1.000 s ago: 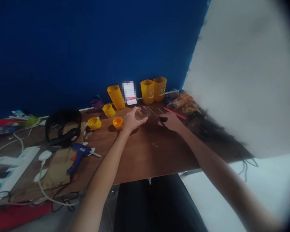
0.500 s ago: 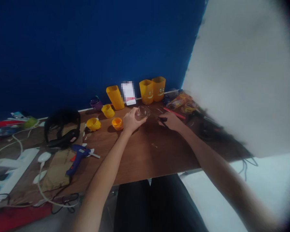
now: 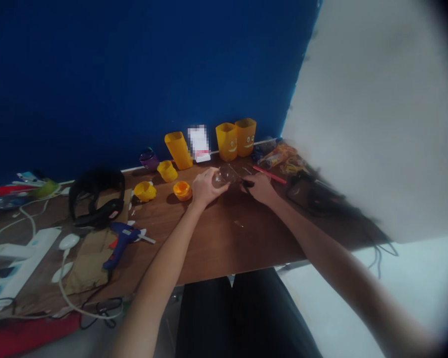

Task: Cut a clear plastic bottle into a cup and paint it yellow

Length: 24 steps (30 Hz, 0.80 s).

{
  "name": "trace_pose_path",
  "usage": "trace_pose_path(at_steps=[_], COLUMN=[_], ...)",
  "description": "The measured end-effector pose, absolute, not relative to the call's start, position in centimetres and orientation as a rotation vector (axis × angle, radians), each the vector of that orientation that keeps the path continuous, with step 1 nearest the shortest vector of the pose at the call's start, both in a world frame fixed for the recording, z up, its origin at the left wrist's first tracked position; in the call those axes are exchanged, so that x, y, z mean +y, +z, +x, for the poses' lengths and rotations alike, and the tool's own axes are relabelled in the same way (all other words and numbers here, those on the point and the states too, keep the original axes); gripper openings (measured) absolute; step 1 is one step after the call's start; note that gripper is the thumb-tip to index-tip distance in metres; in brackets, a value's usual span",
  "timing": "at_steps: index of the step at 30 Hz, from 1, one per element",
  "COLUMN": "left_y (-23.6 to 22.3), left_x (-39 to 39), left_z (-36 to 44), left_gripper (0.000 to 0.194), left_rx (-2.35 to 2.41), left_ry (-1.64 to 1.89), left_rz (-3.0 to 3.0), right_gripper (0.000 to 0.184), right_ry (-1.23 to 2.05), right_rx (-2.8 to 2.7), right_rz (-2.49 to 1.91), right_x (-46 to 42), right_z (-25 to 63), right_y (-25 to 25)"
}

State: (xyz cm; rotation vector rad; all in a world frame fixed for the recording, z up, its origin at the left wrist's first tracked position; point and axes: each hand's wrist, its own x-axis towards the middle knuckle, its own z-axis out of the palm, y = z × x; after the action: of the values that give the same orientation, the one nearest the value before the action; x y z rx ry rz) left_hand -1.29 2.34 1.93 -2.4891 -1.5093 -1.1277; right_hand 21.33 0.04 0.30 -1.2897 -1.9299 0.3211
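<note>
My left hand (image 3: 205,188) is closed around a clear plastic cup-like piece (image 3: 226,175), thumb on the near side and fingers on the far side. Its see-through edges are hard to make out. In my right hand (image 3: 260,187) are black-handled scissors (image 3: 248,183), their thin blades reaching toward the clear piece. Whether the blades touch the plastic cannot be told. Close by the left wrist stands a small orange-yellow cup (image 3: 182,191). A tiny clear scrap (image 3: 239,223) lies on the wooden table (image 3: 224,253) below the hands.
Yellow containers (image 3: 227,141) stand along the blue wall, two with smiling faces. Two yellow cut pieces (image 3: 145,191) and a purple cup (image 3: 148,159) are left. A blue glue gun (image 3: 122,243), black headset (image 3: 97,199) and power strip (image 3: 26,268) lie farther left. A red stick (image 3: 271,175) lies right.
My right hand and the scissors have shifted slightly left, toward the clear piece. The left hand, still gripping the plastic, has moved a little to the right and turned slightly.
</note>
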Motion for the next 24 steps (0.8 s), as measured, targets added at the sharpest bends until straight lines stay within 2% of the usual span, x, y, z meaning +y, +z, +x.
trace_pose_path(at_steps=[8,24], left_y=[2.9,3.7], left_x=[2.6,2.8], left_z=[-1.5,-1.5], left_gripper=[0.048,0.047], left_rx=[-1.619,-1.653], left_ry=[-1.206,-1.131], left_rz=[-2.558,-2.634], right_gripper=[0.016,0.02], right_ry=[0.362,0.409], right_rx=[-1.925,-1.96], right_rz=[-1.325,-1.228], right_x=[-0.1,0.0], right_z=[21.8,22.0], right_y=[0.7,0.3])
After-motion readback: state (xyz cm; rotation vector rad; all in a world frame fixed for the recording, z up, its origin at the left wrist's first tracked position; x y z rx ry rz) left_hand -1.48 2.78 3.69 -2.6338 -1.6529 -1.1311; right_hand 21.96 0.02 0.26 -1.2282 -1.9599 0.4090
